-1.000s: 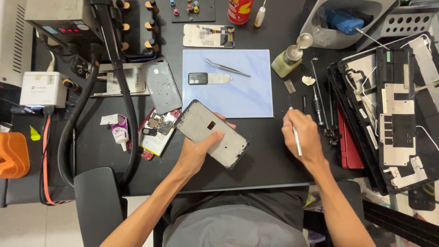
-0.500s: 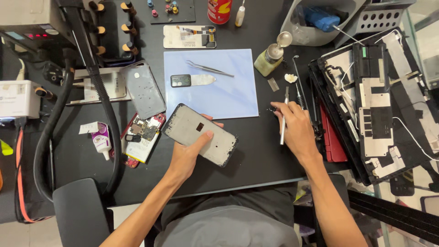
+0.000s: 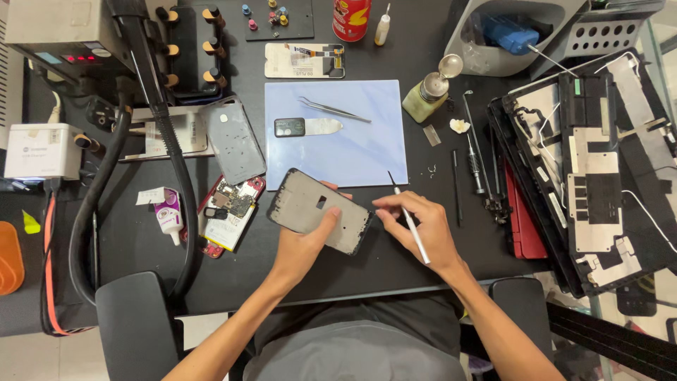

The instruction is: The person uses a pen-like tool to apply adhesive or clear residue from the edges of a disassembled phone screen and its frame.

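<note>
— What's around the phone frame (image 3: 319, 210)?
— Blue mat (image 3: 367, 152) just behind it; opened phone (image 3: 229, 212) beside, nothing blocking.
— Its axis?
— Slanting away from the mat's corner. Left hand (image 3: 305, 247) clasps it; right hand (image 3: 421, 229) pinches a white tool (image 3: 409, 219).

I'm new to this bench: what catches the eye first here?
At centre, the left hand holds a grey phone frame while the right hand holds a thin white tool beside it. Behind them lies a pale blue mat; a dismantled laptop sprawls at right.
</note>
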